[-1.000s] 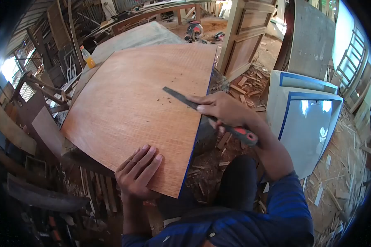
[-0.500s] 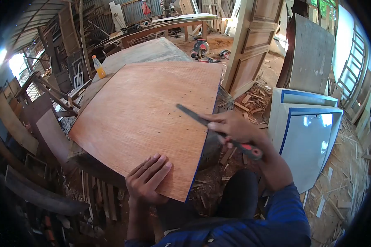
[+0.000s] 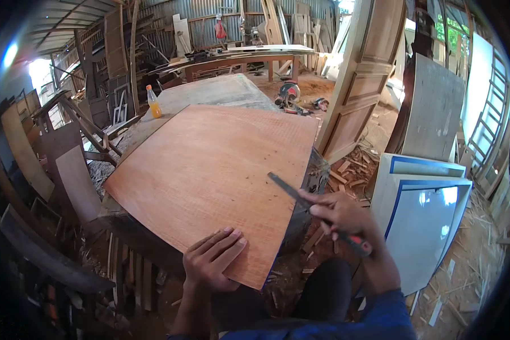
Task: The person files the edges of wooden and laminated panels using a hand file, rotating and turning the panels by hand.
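Observation:
A wide reddish plywood board lies flat in front of me, with a thin blue strip along its right edge. My left hand grips the board's near edge, its fingers on the top face and its thumb mostly out of sight. In my right hand is a flat metal file with a red and black handle. The file lies across the board's right edge, its tip over the top face. Small dark specks dot the surface near it.
Behind the board, an orange drink bottle stands on the bench. A circular power saw sits on the floor beyond. At right are a panelled wooden door and white panels with blue edges. Wood scraps litter the ground.
My view has tilted up, so the scene sits lower in the picture. The file and my right hand have shifted slightly right and nearer across the board's edge. My left hand stays on the board.

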A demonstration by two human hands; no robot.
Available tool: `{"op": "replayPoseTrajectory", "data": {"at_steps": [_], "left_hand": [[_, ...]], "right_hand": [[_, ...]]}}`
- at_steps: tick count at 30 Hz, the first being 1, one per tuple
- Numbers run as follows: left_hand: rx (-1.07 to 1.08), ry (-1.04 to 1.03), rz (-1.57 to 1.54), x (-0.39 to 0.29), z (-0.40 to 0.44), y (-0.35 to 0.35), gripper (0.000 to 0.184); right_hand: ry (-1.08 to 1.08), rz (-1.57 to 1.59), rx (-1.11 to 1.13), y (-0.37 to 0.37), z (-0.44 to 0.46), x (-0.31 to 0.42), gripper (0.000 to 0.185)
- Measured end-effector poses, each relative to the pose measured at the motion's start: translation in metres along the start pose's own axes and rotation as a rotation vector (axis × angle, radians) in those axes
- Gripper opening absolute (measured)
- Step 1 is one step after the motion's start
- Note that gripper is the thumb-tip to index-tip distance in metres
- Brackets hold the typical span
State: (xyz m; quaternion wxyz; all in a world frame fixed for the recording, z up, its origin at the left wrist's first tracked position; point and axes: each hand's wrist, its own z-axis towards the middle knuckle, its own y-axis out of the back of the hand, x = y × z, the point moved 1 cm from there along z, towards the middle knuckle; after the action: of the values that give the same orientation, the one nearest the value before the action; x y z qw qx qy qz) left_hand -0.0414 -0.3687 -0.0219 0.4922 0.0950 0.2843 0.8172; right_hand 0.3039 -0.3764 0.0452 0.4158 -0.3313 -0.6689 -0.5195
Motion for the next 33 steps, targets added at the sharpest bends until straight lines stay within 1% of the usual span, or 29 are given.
{"op": "replayPoseTrajectory", "data": {"at_steps": [2,5,6,9,12,13,15,18,20,21,23,26,28,29,31,32,33], "left_hand": [[0.009,-0.004,0.037,0.0,0.0,0.002,0.041],[0.014,0.0,0.041,-0.001,-0.003,0.0,0.041],[0.011,-0.004,0.042,0.002,-0.004,0.001,0.041],[0.008,-0.001,0.024,0.0,0.0,0.004,0.039],[-0.007,-0.007,0.03,0.002,-0.002,0.0,0.037],[-0.01,-0.011,0.028,0.002,-0.002,-0.003,0.037],[-0.029,-0.011,0.036,0.001,-0.002,-0.006,0.036],[-0.012,-0.012,0.025,-0.001,0.001,0.0,0.037],[-0.015,-0.017,0.016,0.003,-0.002,0.002,0.038],[-0.033,-0.018,0.015,0.004,-0.005,0.0,0.038],[-0.065,-0.008,0.018,0.004,-0.003,-0.006,0.038],[-0.048,-0.011,0.004,0.003,-0.005,-0.007,0.039],[-0.064,-0.023,0.016,0.005,-0.006,-0.007,0.04],[-0.055,-0.021,0.011,0.003,-0.004,-0.003,0.035],[-0.054,-0.018,-0.002,-0.004,0.005,0.002,0.027],[-0.057,-0.021,-0.008,-0.002,0.003,0.002,0.027],[-0.067,-0.023,-0.011,0.0,0.003,0.0,0.028]], "right_hand": [[-0.015,0.041,0.048,-0.033,0.008,0.013,0.051],[-0.01,0.055,0.119,-0.055,0.013,0.038,0.05],[-0.035,0.085,0.128,-0.05,0.012,0.031,0.05],[-0.036,0.053,-0.005,-0.008,-0.011,0.011,0.05],[-0.034,0.016,-0.041,-0.003,-0.005,0.004,0.05],[-0.036,0.007,0.016,-0.01,-0.001,-0.001,0.05],[-0.03,-0.018,0.14,-0.042,0.013,0.028,0.05],[-0.055,-0.03,0.088,-0.046,0.012,0.036,0.05],[-0.064,-0.037,-0.03,-0.012,-0.003,0.008,0.05],[-0.067,-0.053,-0.088,0.001,-0.007,0.01,0.05],[-0.046,-0.064,-0.041,0.001,0.0,0.01,0.05],[-0.062,-0.045,0.027,-0.036,0.01,0.018,0.05],[-0.081,-0.025,0.052,-0.041,0.009,0.028,0.05],[-0.087,-0.014,0.07,-0.045,0.011,0.031,0.05],[-0.078,-0.01,-0.035,-0.019,0.002,0.002,0.051],[-0.062,-0.006,-0.076,-0.001,-0.007,-0.017,0.051],[-0.041,-0.008,-0.115,0.006,-0.01,-0.013,0.051]]}}
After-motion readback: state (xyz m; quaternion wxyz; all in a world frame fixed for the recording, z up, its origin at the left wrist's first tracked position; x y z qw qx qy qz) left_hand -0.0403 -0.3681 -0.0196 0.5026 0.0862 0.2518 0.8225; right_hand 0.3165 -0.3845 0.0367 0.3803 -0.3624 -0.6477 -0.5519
